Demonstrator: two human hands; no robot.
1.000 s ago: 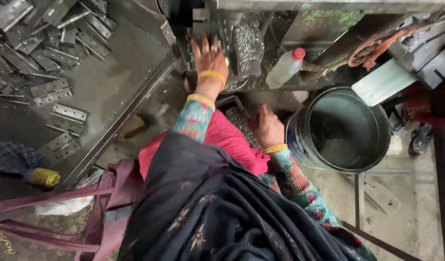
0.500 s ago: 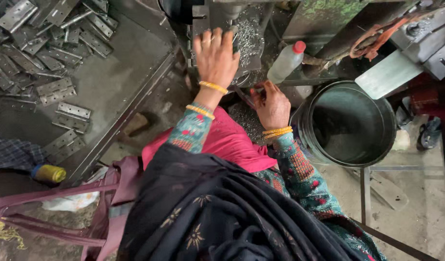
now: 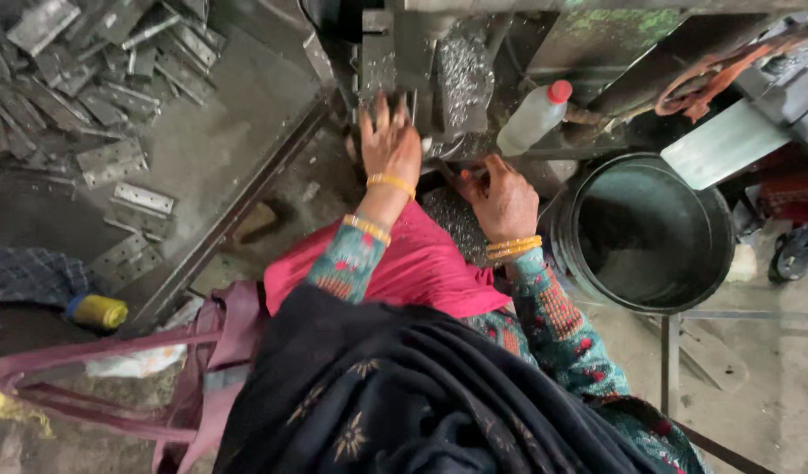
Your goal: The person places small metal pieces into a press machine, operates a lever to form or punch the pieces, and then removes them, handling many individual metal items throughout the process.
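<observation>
Far left: heap of flat metal hinge plates (image 3: 114,162) is seen on a grey metal tray (image 3: 237,96), some plates overlapping, a few lying apart near the tray's lower edge. Below it a blue checked cloth (image 3: 26,272) and a yellow cylinder (image 3: 98,311) are seen on the floor, next to a pink bag strap (image 3: 114,351). Left hand (image 3: 389,145) is stretched forward with fingers spread wide, laid flat against the machine block (image 3: 461,79), which is covered in metal shavings; nothing is seen gripped in it. Yellow bangles are worn on both wrists. Right hand (image 3: 501,197) is lower and just right of the left, fingers curled narrow around a small dark piece (image 3: 467,175) at the machine base; what the piece is cannot be told. A pink cloth (image 3: 413,263) is spread over the lap beneath both hands. A plastic bottle with red cap (image 3: 531,118) is leaned behind the right hand. A black bucket (image 3: 588,263) stands just beside the right wrist, with a pale green sheet (image 3: 729,140) above it
</observation>
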